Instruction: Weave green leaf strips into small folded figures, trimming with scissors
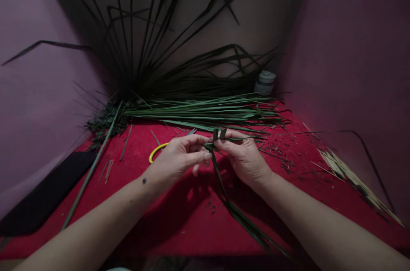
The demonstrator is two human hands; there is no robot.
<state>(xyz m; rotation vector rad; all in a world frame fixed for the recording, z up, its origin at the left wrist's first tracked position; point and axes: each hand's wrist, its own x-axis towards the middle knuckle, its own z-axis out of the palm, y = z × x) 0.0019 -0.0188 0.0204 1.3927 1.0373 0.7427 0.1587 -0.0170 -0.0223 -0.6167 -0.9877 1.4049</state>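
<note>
Between my two hands, over the middle of the red cloth, is a dark green leaf strip [218, 172], folded at its upper end. Its long tails hang down toward the front edge. My left hand [184, 155] pinches the folded part from the left between thumb and fingers. From the other side, my right hand [240, 151] grips the same fold, thumb on top, with short loops standing up above it. Beneath my left hand, partly hidden, lie scissors, their yellow handle [154, 151] showing.
Long green leaves [198, 110] lie in a heap across the back, with more fanning up the wall. A white container [265, 82] stands back right. Pale thin sticks [355, 179] lie right, a black flat object [48, 194] left. Scraps litter the red cloth [153, 237].
</note>
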